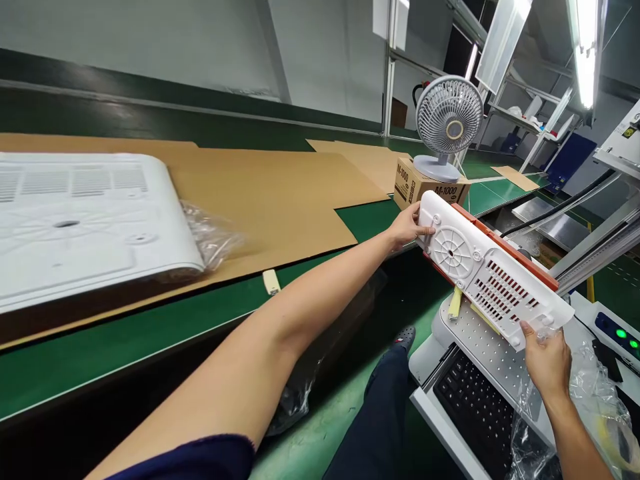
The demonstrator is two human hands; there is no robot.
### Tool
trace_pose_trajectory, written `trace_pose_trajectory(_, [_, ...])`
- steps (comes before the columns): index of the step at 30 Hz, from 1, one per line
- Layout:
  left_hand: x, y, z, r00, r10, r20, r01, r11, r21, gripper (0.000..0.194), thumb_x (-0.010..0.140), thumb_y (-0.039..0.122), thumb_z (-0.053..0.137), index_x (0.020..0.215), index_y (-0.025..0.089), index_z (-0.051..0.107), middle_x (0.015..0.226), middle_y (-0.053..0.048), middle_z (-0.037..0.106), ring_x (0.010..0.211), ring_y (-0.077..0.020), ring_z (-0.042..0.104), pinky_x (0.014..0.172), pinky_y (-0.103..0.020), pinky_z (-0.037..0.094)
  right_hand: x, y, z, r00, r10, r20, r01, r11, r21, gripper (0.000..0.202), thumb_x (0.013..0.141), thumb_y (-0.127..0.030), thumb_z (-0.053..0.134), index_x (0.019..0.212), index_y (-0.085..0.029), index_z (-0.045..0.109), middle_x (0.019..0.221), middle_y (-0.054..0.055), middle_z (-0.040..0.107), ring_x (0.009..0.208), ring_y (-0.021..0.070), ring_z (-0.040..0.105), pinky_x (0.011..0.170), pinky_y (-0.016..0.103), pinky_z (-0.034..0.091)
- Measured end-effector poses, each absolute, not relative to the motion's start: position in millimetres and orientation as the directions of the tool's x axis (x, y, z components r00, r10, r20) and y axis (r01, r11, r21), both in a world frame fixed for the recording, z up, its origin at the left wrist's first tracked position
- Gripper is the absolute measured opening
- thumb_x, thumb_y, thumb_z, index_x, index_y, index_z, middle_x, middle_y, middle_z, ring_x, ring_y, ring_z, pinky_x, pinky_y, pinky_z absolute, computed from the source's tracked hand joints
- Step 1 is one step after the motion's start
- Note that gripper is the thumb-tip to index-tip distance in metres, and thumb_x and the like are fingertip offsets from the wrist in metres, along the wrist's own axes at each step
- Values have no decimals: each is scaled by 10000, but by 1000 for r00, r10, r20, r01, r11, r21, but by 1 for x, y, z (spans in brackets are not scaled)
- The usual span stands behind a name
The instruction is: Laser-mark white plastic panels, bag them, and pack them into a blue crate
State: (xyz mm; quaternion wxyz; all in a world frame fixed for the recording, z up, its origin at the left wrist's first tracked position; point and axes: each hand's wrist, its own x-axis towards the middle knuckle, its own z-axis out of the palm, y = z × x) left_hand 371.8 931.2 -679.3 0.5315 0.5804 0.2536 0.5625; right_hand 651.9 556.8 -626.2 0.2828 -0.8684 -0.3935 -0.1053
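A white panel (495, 275) is pinched at both ends by fingers of left hand (406, 228) and right hand (551, 363), seemingly for balance.

Your bare left hand (409, 227) grips at the end of a slightly bent, bare left arm (285, 327), while your bare right hand (549, 358) grips lower down and nearer you.

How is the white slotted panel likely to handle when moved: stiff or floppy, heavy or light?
The panel is probably stiff, spanning from the left hand to the right hand without visible sag. Its plastic-looking, slotted face suggests it may be light for its size. Smooth-looking edges might slip slightly.
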Motion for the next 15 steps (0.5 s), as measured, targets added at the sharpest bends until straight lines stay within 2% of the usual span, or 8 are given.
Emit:
trace_pose_trajectory(7, [378,926,-685,223,909,351,-290,-282,914,1217,473,376,1069,1568,207,563,1216,-152,775,1158,-394,726,974,-549,626,657,552,-625,667,602,439,744,-508,-435,742,761,-830,531,1167,-217,637,1016,203,778,964,456,723,806,487,504])
trace_pose_trajectory(11, [385,917,-688,192,924,330,-279,-271,921,1215,488,369,1062,1577,210,550,1265,-165,752,1185,-399,707,954,-544,632,671,549,-625,666,565,487,746,-510,-429,758,785,-848,552,1165,-202,667,1046,228,781,971,457,722,813,498,523])
trace_pose_trajectory(15, [391,920,-685,197,922,334,-279,-274,921,1224,472,342,1057,1578,207,551,1229,-161,754,1227,-423,680,945,-554,631,684,550,-629,656,568,498,755,-484,-443,750,813,-855,601,1168,-200,684,1106,229,783,1028,441,723,863,501,548])
